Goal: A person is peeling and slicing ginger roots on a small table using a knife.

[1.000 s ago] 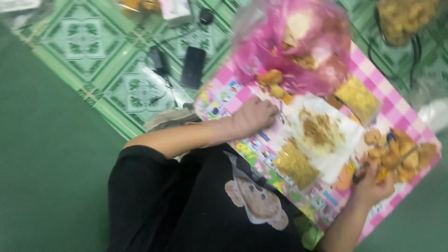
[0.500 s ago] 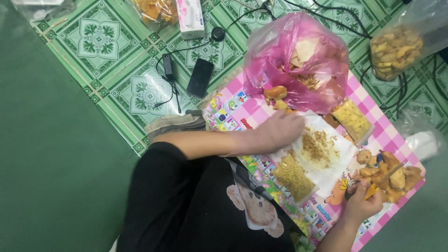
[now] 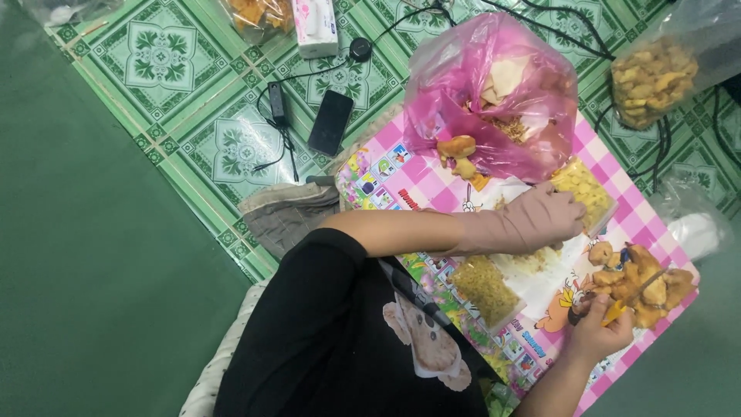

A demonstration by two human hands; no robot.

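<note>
My left hand [image 3: 540,220], in a beige glove and sleeve, lies flat on a white sheet, its fingertips touching a clear packet of yellow crumbs [image 3: 585,189]. My right hand [image 3: 598,332] grips yellow-handled scissors [image 3: 620,309] whose tip points into a pile of golden-brown fried pieces [image 3: 652,282]. A second packet of crumbs [image 3: 482,286] lies between my arms. All of this rests on a pink chequered mat [image 3: 409,166].
A pink plastic bag [image 3: 494,100] with fried pieces stands at the mat's far edge. On the green tiled floor lie a black phone [image 3: 330,122], a charger with cable [image 3: 278,104], a folded grey cloth [image 3: 285,216], a clear bag of snacks [image 3: 652,77] and a tissue box [image 3: 312,23].
My left hand has slid across the white sheet from beside the pink bag to the yellow packet, covering the crumb pile. My right hand stays at the fried pieces. The view shifted.
</note>
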